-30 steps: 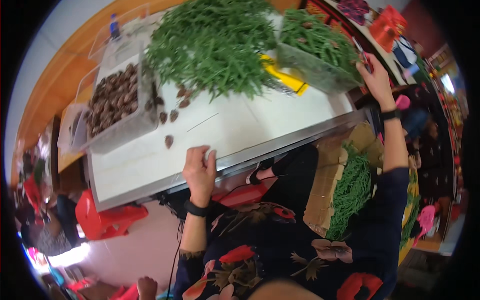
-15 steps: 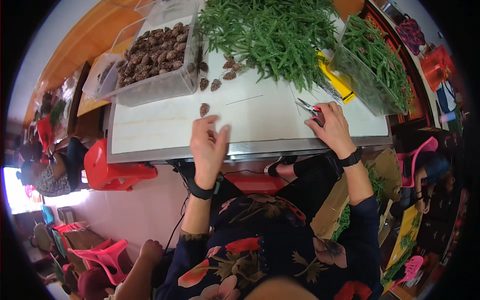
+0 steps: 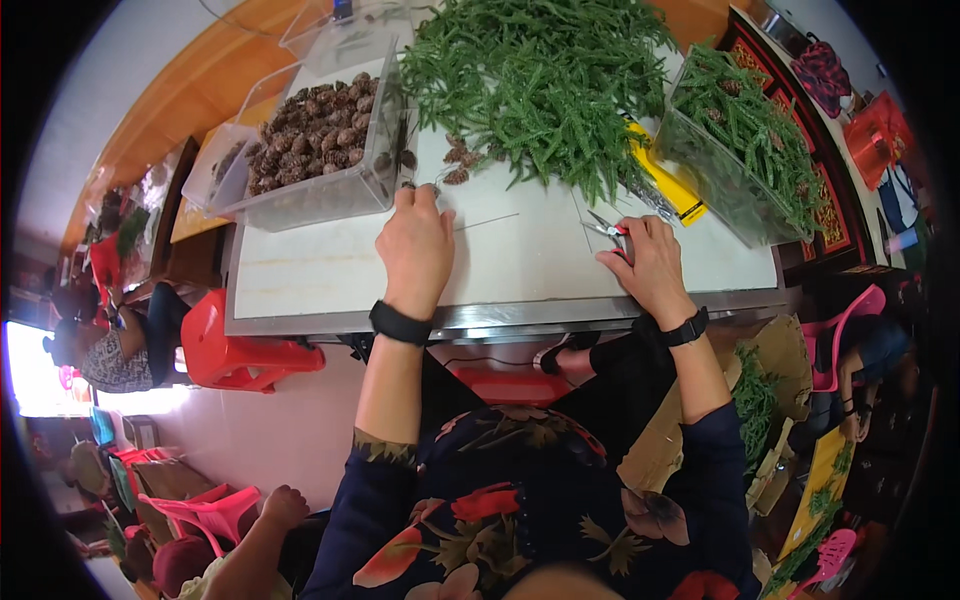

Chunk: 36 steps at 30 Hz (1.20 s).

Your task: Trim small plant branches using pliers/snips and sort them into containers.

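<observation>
My left hand (image 3: pixel 415 250) reaches forward over the white tabletop, fingers stretched and the thumb apart. Its fingertips are at small brown pine cones lying by the clear bin; the hand covers most of these cones, and I see no cone held in it. In my right hand (image 3: pixel 650 262) is a pair of small pliers (image 3: pixel 607 229) with red handles, jaws pointing left and slightly apart. A thin dark wire (image 3: pixel 490 220) lies on the table between my hands. A little group of pine cones (image 3: pixel 457 160) rests just beyond my left hand.
A clear plastic bin (image 3: pixel 300 207) full of pine cones stands at the left. Green artificial sprigs (image 3: pixel 540 90) are heaped at the back. At the right are a yellow package (image 3: pixel 668 185) and a clear bin (image 3: pixel 705 190) of greenery. A red stool (image 3: pixel 235 345) stands left of the table.
My left hand has moved forward to the pine cones near the bin, turning its back upward. My right hand stays near its place, still holding the pliers. The view has shifted slightly.
</observation>
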Each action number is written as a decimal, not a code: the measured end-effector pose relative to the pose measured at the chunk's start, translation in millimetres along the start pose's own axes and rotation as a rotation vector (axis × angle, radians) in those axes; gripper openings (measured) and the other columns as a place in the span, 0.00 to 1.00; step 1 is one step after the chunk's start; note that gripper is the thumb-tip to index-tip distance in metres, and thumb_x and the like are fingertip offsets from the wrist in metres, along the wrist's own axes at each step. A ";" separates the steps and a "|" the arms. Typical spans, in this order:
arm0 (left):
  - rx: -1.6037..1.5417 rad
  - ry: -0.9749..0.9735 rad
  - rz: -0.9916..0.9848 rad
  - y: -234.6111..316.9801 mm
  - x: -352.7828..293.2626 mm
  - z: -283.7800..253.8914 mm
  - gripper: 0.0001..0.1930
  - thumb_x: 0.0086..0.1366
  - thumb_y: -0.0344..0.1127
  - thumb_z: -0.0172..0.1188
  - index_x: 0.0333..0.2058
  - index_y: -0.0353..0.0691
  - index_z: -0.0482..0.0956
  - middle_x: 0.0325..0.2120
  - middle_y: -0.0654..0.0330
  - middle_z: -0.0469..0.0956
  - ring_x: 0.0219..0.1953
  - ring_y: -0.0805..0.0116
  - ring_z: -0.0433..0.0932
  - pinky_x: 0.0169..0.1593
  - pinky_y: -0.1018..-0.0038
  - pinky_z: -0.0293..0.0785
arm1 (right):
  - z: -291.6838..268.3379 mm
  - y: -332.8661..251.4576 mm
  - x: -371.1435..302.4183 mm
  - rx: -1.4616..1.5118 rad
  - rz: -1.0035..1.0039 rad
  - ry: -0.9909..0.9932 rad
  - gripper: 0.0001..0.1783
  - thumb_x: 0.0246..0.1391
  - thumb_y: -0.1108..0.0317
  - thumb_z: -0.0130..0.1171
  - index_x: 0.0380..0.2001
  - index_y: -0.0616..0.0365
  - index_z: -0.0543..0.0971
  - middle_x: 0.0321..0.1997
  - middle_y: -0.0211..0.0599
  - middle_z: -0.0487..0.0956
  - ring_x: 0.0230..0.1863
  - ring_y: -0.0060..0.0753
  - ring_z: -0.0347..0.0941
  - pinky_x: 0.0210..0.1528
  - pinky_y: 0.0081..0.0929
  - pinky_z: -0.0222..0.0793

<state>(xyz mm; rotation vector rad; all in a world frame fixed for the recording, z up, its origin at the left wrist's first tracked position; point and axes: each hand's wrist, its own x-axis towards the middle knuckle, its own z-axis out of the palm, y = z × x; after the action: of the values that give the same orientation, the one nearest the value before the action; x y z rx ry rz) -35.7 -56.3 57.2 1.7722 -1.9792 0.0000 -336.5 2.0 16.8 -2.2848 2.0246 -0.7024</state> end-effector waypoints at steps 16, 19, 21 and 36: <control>0.308 -0.034 -0.028 -24.6 39.9 51.3 0.05 0.61 0.33 0.54 0.33 0.39 0.75 0.31 0.51 0.81 0.28 0.52 0.82 0.30 0.59 0.77 | -13.8 -29.6 -29.9 0.293 0.003 0.354 0.19 0.50 0.68 0.66 0.45 0.60 0.76 0.46 0.46 0.74 0.50 0.52 0.68 0.53 0.39 0.65; 0.028 0.094 0.036 -2.0 17.0 23.8 0.06 0.60 0.33 0.59 0.34 0.38 0.75 0.30 0.54 0.81 0.26 0.53 0.80 0.30 0.61 0.75 | -13.8 -41.1 -38.9 0.365 0.005 0.410 0.16 0.50 0.71 0.65 0.43 0.61 0.77 0.45 0.45 0.75 0.48 0.49 0.70 0.50 0.36 0.67; -0.137 0.089 0.039 25.1 -3.4 0.1 0.09 0.59 0.34 0.62 0.36 0.38 0.75 0.29 0.56 0.81 0.25 0.58 0.79 0.29 0.63 0.73 | -11.7 -51.2 -45.5 0.412 -0.007 0.427 0.13 0.51 0.73 0.64 0.42 0.61 0.78 0.41 0.44 0.76 0.44 0.45 0.73 0.46 0.31 0.69; -0.735 -0.008 0.007 66.1 -89.9 -36.4 0.14 0.54 0.25 0.67 0.41 0.35 0.79 0.28 0.61 0.74 0.20 0.75 0.71 0.26 0.78 0.67 | -8.7 -114.2 -22.3 1.259 0.125 0.042 0.11 0.61 0.71 0.60 0.44 0.64 0.80 0.39 0.29 0.80 0.35 0.12 0.73 0.38 0.12 0.67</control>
<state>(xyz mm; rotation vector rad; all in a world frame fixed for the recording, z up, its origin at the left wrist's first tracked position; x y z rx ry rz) -80.8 49.8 78.7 1.2720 -1.6738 -0.6461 -233.4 44.4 51.4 -1.3539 1.0761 -1.4331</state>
